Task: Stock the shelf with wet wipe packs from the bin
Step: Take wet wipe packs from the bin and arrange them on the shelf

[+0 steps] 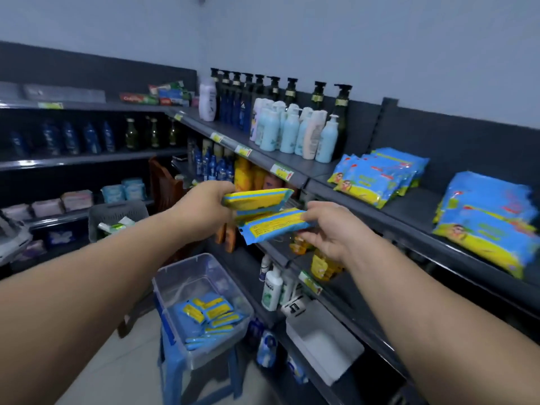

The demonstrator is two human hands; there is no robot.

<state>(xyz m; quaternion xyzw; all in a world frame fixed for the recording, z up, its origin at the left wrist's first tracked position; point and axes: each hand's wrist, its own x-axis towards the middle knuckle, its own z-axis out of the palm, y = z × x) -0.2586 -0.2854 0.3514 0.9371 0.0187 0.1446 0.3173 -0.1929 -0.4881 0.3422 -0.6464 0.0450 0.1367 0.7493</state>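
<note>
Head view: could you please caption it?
Left hand and right hand hold wet wipe packs above the bin, facing the shelf.

Two bare forearms, skin all the way from the edge of the picture down to the fingertips. Big and wide close to the camera, the left forearm and the right forearm, then thinner toward the wrists. On the left hand, a smooth round back. On the right hand, knuckles and a thumb plain to see.
</note>
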